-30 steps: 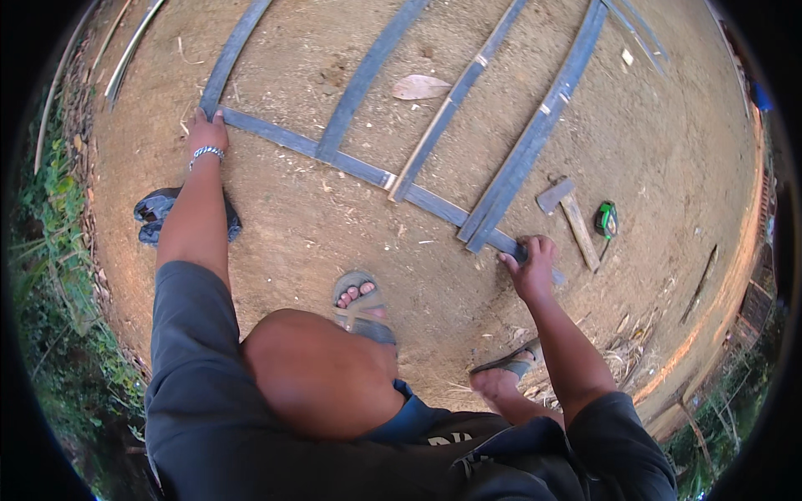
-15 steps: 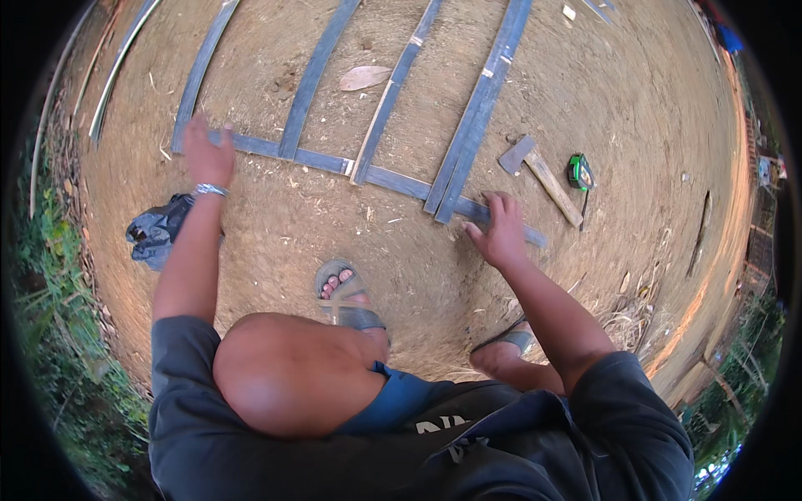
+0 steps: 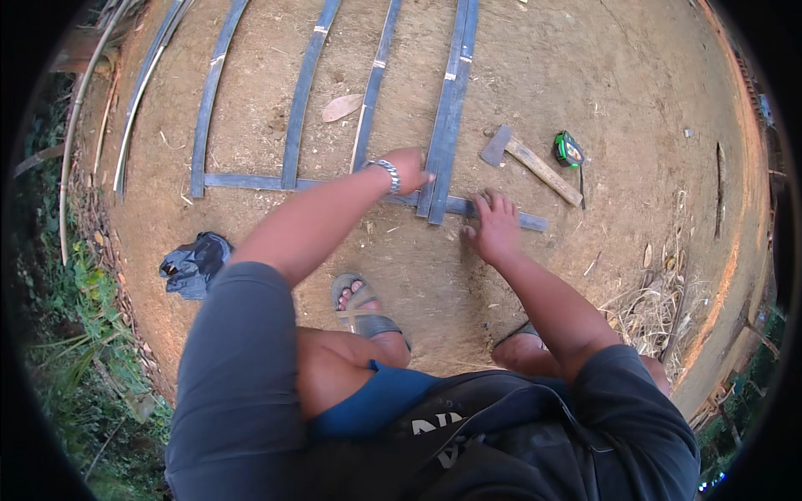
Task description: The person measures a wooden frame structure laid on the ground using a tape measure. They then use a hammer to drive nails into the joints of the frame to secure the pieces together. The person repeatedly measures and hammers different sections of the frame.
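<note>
Dirt (image 3: 635, 125) spreads past the slat (image 3: 531, 220); right hand (image 3: 499, 230) half-open over it, left grip (image 3: 409, 169) unclear.

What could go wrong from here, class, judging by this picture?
No fastening shows where the paired strips cross the lower strip, so a nudge from the left hand beside them might shift them. The hatchet lies bare-bladed beyond the right hand; a careless reach could cut.
</note>
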Demonstrator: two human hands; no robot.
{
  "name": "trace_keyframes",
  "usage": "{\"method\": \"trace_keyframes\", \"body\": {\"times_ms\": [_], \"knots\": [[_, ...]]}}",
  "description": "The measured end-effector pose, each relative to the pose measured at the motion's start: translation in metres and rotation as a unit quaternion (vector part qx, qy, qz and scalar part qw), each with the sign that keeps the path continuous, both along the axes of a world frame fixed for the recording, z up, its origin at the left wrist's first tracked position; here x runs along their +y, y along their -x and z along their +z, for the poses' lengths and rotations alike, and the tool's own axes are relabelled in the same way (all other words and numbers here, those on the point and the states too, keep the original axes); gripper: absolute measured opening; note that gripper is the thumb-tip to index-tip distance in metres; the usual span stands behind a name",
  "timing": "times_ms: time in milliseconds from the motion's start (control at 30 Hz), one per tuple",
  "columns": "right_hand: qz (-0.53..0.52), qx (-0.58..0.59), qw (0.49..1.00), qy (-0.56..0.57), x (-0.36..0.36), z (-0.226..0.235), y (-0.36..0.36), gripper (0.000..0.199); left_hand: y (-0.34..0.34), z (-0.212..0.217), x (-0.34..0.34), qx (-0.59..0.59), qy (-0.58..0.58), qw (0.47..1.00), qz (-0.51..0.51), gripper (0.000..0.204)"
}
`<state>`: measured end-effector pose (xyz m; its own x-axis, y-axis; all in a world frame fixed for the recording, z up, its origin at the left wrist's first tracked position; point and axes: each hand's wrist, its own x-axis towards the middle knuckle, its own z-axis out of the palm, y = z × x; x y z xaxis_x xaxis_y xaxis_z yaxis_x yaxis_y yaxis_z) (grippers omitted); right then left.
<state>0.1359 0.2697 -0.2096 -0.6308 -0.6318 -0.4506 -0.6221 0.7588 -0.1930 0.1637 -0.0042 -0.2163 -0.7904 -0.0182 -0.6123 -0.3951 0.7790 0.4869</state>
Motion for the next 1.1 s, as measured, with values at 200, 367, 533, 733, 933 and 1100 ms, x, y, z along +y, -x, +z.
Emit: {"method": "trace_keyframes", "body": {"times_ms": [200, 367, 533, 733, 933, 1100], "knots": [[0.021, -0.078, 0.984, -0.161, 0.008, 0.03, -0.004, 0.102, 0.001, -0.04, 0.023, 0.053, -0.037, 0.968, 0.242, 0.042], [0.035, -0.111, 0.977, -0.177, 0.012, 0.031, 0.002, 0.114, -0.006, -0.041, 0.028, 0.007, -0.157, 0.944, 0.291, 0.034], [0.043, -0.108, 0.976, -0.183, 0.011, 0.032, 0.003, 0.119, -0.007, -0.048, 0.027, 0.001, -0.179, 0.932, 0.315, 0.032], [0.042, -0.124, 0.973, -0.188, 0.012, 0.031, 0.006, 0.12, -0.006, -0.043, 0.027, -0.012, -0.183, 0.933, 0.31, 0.032], [0.041, -0.126, 0.971, -0.199, 0.01, 0.033, 0.006, 0.121, -0.008, -0.042, 0.024, -0.034, -0.196, 0.935, 0.294, 0.029], [0.043, -0.128, 0.97, -0.201, 0.007, 0.034, 0.006, 0.121, -0.011, -0.047, 0.021, -0.031, -0.19, 0.942, 0.276, 0.028]]}}
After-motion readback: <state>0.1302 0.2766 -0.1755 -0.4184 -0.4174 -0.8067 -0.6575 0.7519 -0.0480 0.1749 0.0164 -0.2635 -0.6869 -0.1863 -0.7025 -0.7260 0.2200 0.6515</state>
